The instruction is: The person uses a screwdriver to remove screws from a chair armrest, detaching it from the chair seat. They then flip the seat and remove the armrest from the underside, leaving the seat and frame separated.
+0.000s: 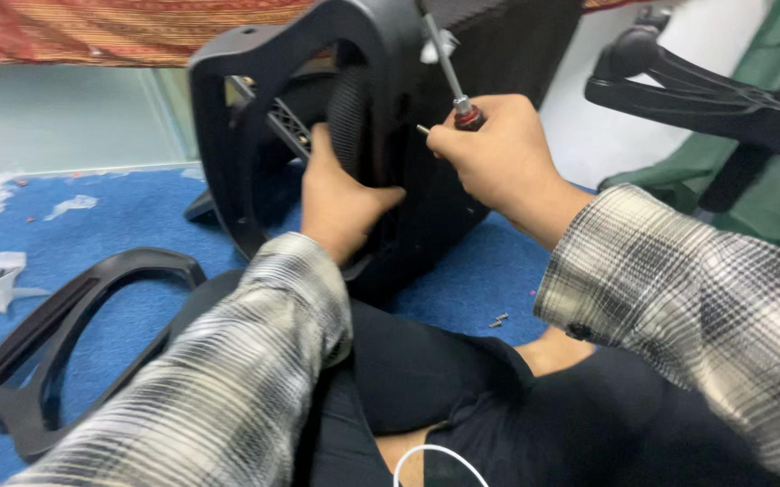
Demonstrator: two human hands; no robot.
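Your right hand (496, 153) is clenched around the handle of a screwdriver (456, 86), just right of the picture's centre at about one o'clock. The dark red top of the handle shows above your curled fingers (462, 149), and the metal shaft runs up and to the left from them, toward eleven o'clock, where it meets the black chair part (381, 54). The tip itself is hidden against the plastic, so you cannot tell what it sits on. A small metal piece pokes out at nine o'clock from your knuckles.

Your left hand (340, 198) grips the chair part directly left of your right hand, at nine o'clock from it. The thumb points right across the dark edge of the frame and the fingers reach up behind it, out of sight. The two hands are close together but apart.

The chair part stands upright on the blue floor (119, 216), filling the top middle of the view, straight ahead at twelve o'clock. A loose black armrest frame (65, 338) lies flat at eight o'clock, beside your left sleeve. Small screws (498, 319) lie on the floor at five o'clock from your right hand, near your knee. A black chair base (696, 90) sticks in at two o'clock.
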